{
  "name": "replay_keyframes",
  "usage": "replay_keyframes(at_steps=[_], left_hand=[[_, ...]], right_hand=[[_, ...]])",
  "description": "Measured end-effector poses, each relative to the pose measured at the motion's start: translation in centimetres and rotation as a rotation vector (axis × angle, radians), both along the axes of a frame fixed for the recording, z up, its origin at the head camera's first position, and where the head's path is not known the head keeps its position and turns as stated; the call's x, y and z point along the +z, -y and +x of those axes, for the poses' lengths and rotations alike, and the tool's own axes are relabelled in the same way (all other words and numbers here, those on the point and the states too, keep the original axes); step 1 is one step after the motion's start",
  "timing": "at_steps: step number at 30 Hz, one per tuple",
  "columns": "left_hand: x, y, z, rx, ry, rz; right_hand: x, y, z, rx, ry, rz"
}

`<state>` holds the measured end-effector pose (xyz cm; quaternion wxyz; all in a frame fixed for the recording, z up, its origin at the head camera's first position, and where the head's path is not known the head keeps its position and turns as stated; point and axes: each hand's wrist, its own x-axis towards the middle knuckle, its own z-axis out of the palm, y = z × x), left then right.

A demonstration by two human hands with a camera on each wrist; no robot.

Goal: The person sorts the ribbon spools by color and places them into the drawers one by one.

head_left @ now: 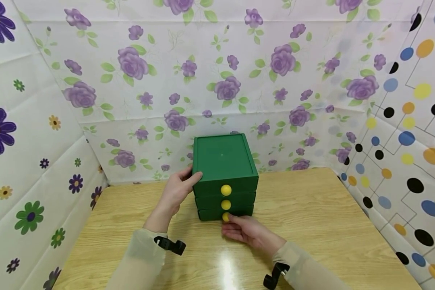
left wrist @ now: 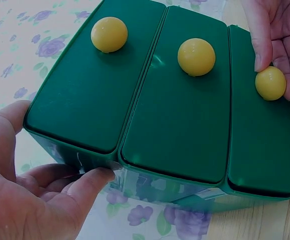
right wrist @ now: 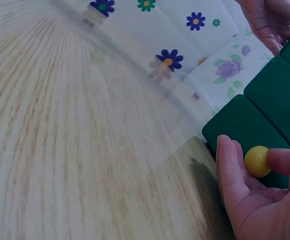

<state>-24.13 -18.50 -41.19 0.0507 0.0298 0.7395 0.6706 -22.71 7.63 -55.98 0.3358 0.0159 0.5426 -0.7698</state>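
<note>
A green three-drawer box (head_left: 222,157) stands on the table with its yellow ball knobs facing me. My left hand (head_left: 175,191) holds its upper left corner, thumb at the top edge and fingers along the side wall; the left wrist view shows these fingers bent against the side. At the lowest drawer (left wrist: 262,145), my right hand (head_left: 250,231) holds the bottom knob (right wrist: 256,161) between thumb and fingers, palm turned up. The middle knob (left wrist: 196,57) and top knob (left wrist: 109,34) are untouched. All three drawer fronts sit nearly flush with one another.
The wood-grain table (head_left: 304,225) extends to both sides of the box. Behind it hangs a rose-patterned sheet (head_left: 203,80), close to the box's back. A flower-printed sheet (head_left: 32,161) borders the left, a dotted one (head_left: 395,177) the right. Each wrist wears a black camera mount (head_left: 170,245).
</note>
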Motion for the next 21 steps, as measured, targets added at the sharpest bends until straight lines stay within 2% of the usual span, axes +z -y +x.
replay_keyframes(at_steps=[9, 13, 17, 21], left_hand=[[0.0, 0.1, -0.1, -0.004, 0.005, 0.001], [0.0, 0.2, -0.3, -0.011, 0.01, 0.0], [-0.1, 0.7, -0.4, -0.016, 0.026, -0.014], [-0.4, 1.7, -0.3, -0.059, 0.029, -0.007]], right_hand=[[0.4, 0.4, 0.2, -0.052, 0.039, -0.036], [0.2, 0.5, 0.1, -0.061, 0.028, -0.041], [0.1, 0.4, 0.2, -0.04, 0.01, -0.021], [0.8, -0.6, 0.8, 0.028, -0.057, 0.074]])
